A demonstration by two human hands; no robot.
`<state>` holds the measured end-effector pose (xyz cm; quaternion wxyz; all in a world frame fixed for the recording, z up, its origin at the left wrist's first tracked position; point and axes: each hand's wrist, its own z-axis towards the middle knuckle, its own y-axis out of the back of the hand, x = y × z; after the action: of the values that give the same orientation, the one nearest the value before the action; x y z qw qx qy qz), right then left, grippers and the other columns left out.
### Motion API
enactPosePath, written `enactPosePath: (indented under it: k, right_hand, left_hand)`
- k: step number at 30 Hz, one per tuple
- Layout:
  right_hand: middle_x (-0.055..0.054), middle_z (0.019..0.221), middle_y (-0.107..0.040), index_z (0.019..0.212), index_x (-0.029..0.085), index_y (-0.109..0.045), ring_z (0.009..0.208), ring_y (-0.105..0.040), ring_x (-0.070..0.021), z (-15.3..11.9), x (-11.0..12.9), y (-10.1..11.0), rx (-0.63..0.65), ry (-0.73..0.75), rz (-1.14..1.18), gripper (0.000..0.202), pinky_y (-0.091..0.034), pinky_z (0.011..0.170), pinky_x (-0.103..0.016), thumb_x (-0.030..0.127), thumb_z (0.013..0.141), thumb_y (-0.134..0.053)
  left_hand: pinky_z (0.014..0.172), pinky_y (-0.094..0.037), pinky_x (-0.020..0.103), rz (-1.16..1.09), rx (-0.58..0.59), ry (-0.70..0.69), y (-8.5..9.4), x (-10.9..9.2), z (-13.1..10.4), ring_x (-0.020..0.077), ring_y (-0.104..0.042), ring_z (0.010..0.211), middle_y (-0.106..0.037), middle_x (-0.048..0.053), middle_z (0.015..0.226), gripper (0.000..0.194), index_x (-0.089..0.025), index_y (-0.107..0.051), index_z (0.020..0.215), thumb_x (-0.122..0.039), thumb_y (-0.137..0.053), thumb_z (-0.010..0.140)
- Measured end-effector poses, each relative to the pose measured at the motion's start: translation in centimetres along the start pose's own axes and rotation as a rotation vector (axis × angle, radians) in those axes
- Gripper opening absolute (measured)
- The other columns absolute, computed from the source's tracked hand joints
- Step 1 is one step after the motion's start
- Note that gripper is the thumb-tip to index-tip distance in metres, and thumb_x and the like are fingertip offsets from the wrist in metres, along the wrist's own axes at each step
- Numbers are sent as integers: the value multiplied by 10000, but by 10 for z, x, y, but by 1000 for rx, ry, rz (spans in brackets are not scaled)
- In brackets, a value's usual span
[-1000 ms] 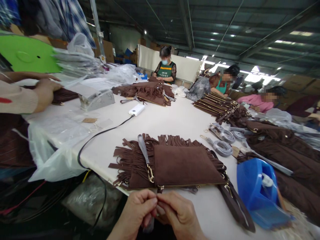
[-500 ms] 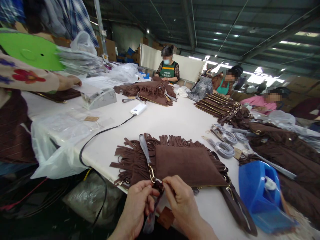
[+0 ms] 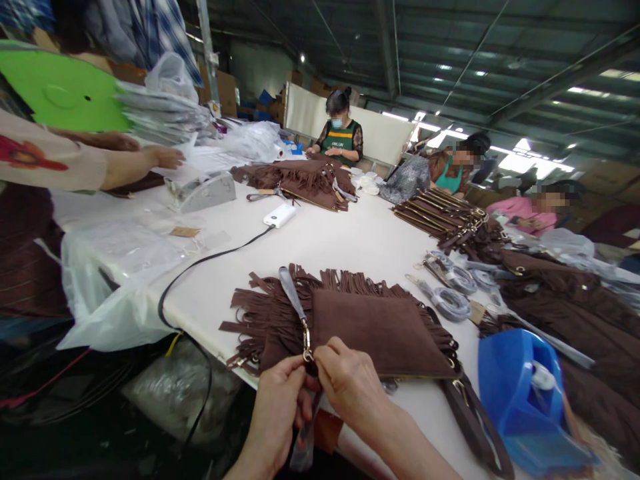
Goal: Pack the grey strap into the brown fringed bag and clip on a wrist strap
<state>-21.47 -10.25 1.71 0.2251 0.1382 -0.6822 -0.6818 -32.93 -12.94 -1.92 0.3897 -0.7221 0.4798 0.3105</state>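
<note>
A brown fringed bag [image 3: 375, 330] lies flat on the table in front of me. A grey-wrapped wrist strap [image 3: 291, 291] runs across its left part and ends in a gold clasp [image 3: 307, 339]. Just below the clasp, my left hand [image 3: 280, 403] is closed, thumb and fingers pinching a small dark strap end at the bag's near edge. My right hand [image 3: 347, 380] presses its fingers together at the same spot, touching the left fingertips; the exact piece between them is partly hidden. A plastic-wrapped strap end [image 3: 303, 448] and a reddish-brown tag [image 3: 327, 430] hang beneath my hands.
A blue tape dispenser [image 3: 520, 400] stands right of the bag. Coiled grey straps [image 3: 450, 302] and stacked brown bags [image 3: 440, 217] lie beyond it. A white power bank [image 3: 280, 215] with a black cable sits mid-table. A co-worker's hand [image 3: 167, 159] is by a grey dispenser [image 3: 205, 193].
My right hand has moved left and up, closing against my left fingers by the clasp. The co-worker's arm at left has reached further right, and a second hand shows there.
</note>
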Motion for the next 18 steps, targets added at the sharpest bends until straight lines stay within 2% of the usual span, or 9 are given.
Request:
enactPosePath:
  k: [6, 10, 14, 18]
  right_hand:
    - [-20, 788, -588, 820, 188, -582, 574, -562, -115, 11, 0, 6, 86, 11, -35, 149, -242, 489, -257, 161, 848, -438]
    - [-28, 797, -594, 824, 184, -577, 579, -576, -131, 16, 3, 12, 153, 32, -73, 170, -231, 476, -259, 114, 823, -422]
    - [-34, 785, -594, 814, 179, -574, 593, -595, -149, 18, 5, 16, 166, 18, -105, 181, -239, 470, -259, 91, 798, -417]
    - [-32, 775, -596, 813, 182, -578, 584, -591, -145, 19, 5, 19, 169, 20, -101, 193, -251, 468, -253, 98, 806, -405]
  left_hand:
    - [284, -187, 150, -81, 11, 19, 0, 2, 4, 62, -407, 278, -565, -19, 513, 414, -98, -540, 917, -380, -539, 613]
    - [275, -176, 149, -164, 3, 59, -1, 4, 6, 65, -399, 268, -555, -24, 481, 381, -117, -545, 885, -361, -548, 593]
    - [270, -157, 155, -214, -34, 99, -5, 3, 5, 71, -380, 247, -549, -20, 444, 419, -121, -544, 901, -376, -554, 568]
    - [270, -159, 152, -249, -54, 78, -9, 3, 3, 71, -377, 246, -532, -24, 411, 436, -119, -550, 863, -411, -593, 543]
